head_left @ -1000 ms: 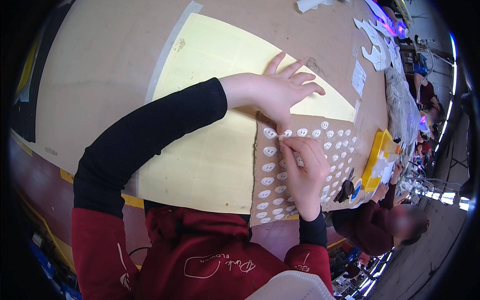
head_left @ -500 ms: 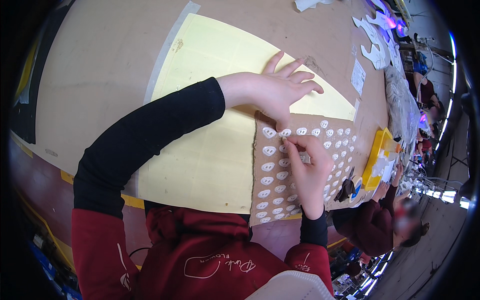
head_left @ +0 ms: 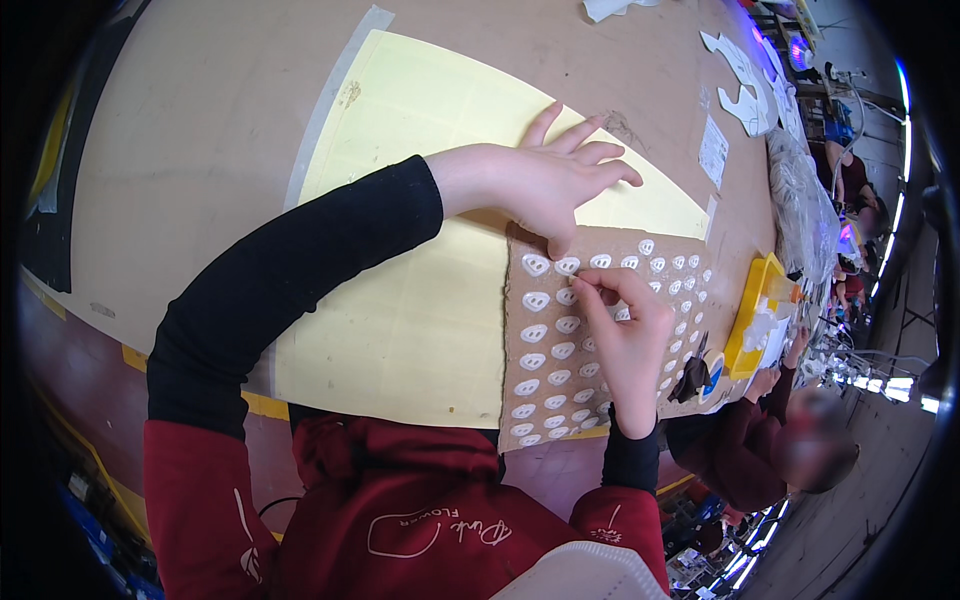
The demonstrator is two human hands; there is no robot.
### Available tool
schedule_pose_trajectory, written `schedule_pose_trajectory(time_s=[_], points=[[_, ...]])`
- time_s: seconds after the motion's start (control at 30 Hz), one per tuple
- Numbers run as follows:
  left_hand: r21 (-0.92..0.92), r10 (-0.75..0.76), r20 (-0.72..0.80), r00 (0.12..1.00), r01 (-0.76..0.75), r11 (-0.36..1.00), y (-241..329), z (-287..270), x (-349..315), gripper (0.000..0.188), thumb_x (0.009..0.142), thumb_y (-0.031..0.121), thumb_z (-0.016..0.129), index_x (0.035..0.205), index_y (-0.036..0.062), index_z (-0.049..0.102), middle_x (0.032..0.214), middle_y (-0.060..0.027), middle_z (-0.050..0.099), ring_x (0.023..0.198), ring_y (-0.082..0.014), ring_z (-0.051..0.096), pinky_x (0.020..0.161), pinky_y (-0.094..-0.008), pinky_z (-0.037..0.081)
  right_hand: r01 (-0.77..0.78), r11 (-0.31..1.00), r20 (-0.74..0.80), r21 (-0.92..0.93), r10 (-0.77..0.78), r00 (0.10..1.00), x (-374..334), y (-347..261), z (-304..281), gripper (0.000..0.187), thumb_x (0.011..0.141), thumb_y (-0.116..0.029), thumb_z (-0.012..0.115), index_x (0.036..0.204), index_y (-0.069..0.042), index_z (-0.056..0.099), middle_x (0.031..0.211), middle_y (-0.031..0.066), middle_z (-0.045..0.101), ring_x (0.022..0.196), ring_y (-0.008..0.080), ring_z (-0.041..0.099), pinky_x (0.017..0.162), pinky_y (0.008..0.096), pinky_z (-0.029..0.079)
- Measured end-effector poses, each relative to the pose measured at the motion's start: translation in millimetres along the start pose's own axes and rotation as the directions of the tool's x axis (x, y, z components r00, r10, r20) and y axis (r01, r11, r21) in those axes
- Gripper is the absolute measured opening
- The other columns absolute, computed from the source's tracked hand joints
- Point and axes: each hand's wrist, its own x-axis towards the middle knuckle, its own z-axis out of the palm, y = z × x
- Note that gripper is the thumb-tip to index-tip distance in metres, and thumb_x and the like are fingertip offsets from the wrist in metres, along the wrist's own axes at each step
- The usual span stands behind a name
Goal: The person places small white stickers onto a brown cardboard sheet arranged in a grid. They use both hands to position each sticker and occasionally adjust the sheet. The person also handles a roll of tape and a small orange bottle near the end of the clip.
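Note:
A sheet of brown cardboard (head_left: pixel 520 345) carries rows of small white rounded pieces, each with two dark marks. My left hand (head_left: pixel 562 190) reaches across it with fingers spread over a pale yellow sheet (head_left: pixel 390 320). Its thumb tip rests at the cardboard's far edge, just above a white piece (head_left: pixel 567 266) in the farthest row. Close to that piece, my right hand (head_left: pixel 630 325) pinches with thumb and forefinger. Whatever lies between those fingertips is too small to make out. The right palm and fingers cover part of the rows.
A yellow tray (head_left: pixel 745 335) holding white bits stands on the brown table (head_left: pixel 230 110) to the right, near a tape roll (head_left: pixel 712 375) and dark cloth (head_left: pixel 690 382). White cut pieces (head_left: pixel 745 85) and clear plastic (head_left: pixel 800 190) lie farther back. A co-worker (head_left: pixel 745 450) sits at the right.
My right hand has drawn slightly to the right, its pinched fingertips a little farther from the white piece. My left hand has barely shifted, staying spread out.

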Motion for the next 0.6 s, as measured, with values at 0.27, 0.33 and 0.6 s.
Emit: schedule_pose_trajectory(time_s=[0.27,0.33,0.6], points=[[-0.002,-0.034,0.043,0.998,0.034,0.999,5.3,-6.9,0.2,0.103,0.063,0.018,0.081,0.153,0.0215,0.031,0.163,-0.0178,0.026,0.156,-0.0383,0.0,0.12,-0.0651,-0.005,-0.101,0.994,-0.026,0.03,0.102,0.994,-0.8,8.0,-4.7,0.01,0.084,-0.002,0.075,0.093,0.003,0.074,0.076,0.0036,0.069,0.069,0.008,0.057,0.066,0.0237,0.047],[-0.008,-0.02,0.059,0.998,0.02,1.0,6.4,-9.8,-0.1,0.102,0.063,0.018,0.081,0.153,0.0214,0.031,0.163,-0.0176,0.025,0.156,-0.0378,0.0,0.121,-0.0649,-0.006,-0.112,0.994,-0.036,0.014,0.113,0.993,-0.9,9.7,-6.0,0.011,0.084,-0.003,0.075,0.093,0.003,0.074,0.076,0.0033,0.069,0.069,0.0079,0.057,0.066,0.0237,0.047],[-0.063,-0.013,0.119,0.993,0.02,0.998,6.9,-18.9,-4.7,0.094,0.066,0.008,0.071,0.151,0.0198,0.032,0.164,-0.0168,0.023,0.156,-0.0363,-0.005,0.121,-0.063,-0.01,-0.04,0.994,-0.041,-0.105,0.036,0.999,4.4,6.9,-9.4,0.01,0.083,-0.003,0.075,0.09,0.002,0.072,0.074,0.0058,0.067,0.064,0.0103,0.056,0.062,0.0259,0.046]])
